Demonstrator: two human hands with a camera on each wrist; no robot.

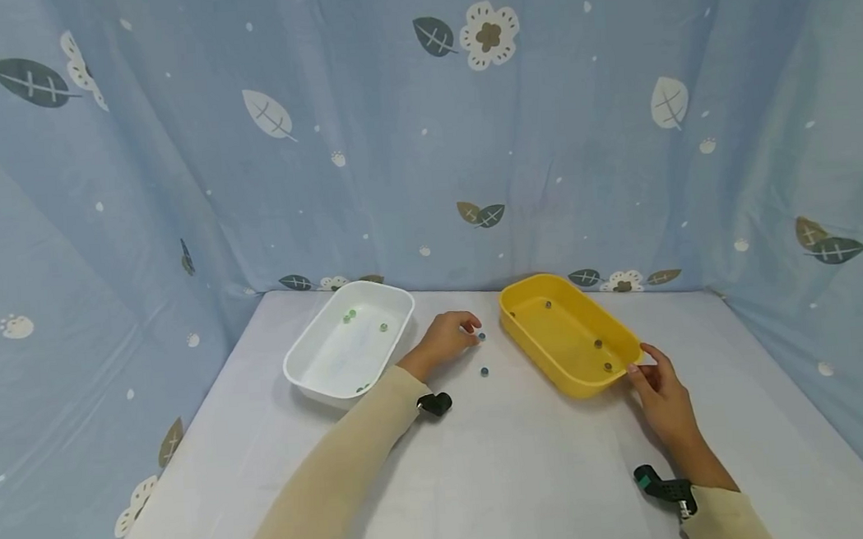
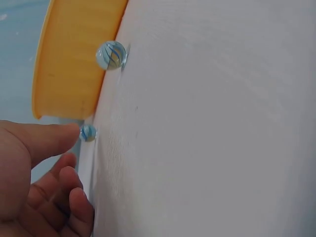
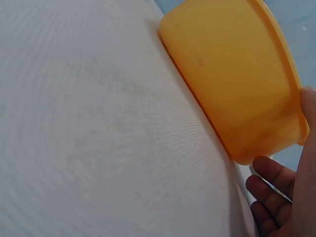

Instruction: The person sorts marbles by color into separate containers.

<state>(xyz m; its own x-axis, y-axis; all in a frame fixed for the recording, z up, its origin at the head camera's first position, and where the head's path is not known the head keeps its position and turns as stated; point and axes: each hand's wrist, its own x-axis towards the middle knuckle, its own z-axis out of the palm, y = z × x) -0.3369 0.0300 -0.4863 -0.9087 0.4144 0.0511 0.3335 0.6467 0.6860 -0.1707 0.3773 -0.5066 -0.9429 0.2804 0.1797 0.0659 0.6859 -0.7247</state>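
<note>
My left hand (image 1: 446, 339) reaches low over the table between the two trays, fingers bent and the thumb stretched forward. Just beyond its fingertips lies a small clear marble (image 1: 482, 336) with blue swirls; in the left wrist view the thumb tip appears right beside that marble (image 2: 89, 133), and whether they touch I cannot tell. A second swirled marble (image 1: 485, 372) rests nearer me, apart from the hand. With my right hand (image 1: 662, 395) I grip the near right corner of the yellow tray (image 1: 565, 331), thumb and forefinger at its rim. Several dark-looking marbles lie inside it.
On the left stands a white tray (image 1: 340, 353) holding several marbles, some green; my left forearm passes close by its near right corner. A white cloth covers the table (image 1: 518, 478). A blue patterned curtain (image 1: 394, 140) hangs behind and at both sides.
</note>
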